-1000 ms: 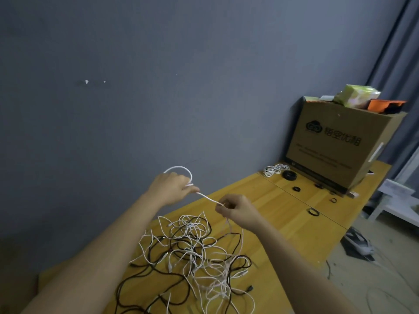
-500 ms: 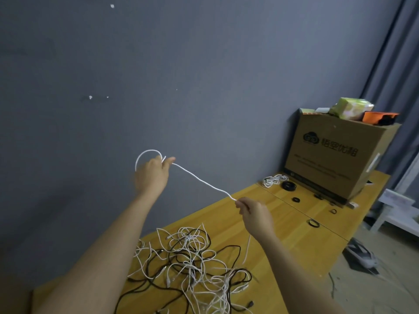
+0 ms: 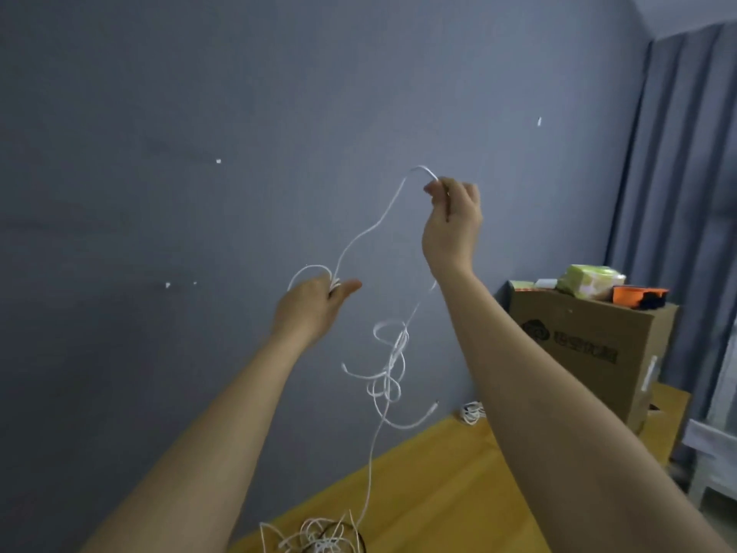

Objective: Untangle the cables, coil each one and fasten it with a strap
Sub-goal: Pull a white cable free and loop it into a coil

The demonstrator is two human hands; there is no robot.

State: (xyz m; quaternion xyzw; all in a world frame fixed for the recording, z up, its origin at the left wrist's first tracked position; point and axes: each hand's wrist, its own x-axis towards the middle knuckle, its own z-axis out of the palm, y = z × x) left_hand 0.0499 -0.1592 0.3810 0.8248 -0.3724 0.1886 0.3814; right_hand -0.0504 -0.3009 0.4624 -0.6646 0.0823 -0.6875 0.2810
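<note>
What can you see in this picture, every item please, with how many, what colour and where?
white cable: one, white, raised between both hands, knotted part dangling.
cable tangle: one heap, white and black, on table, bottom edge.
coiled cable: one, white, far on table.
table: one, yellow wood, below.
cardboard box: one, brown, right, items on top.
curtain: one, grey, right.
left hand: one, holds cable loop.
right hand: one, raised, pinches cable.

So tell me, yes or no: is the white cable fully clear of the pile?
No: the white cable, held up by both hands, trails down in a knotted clump into the pile on the table.
</note>
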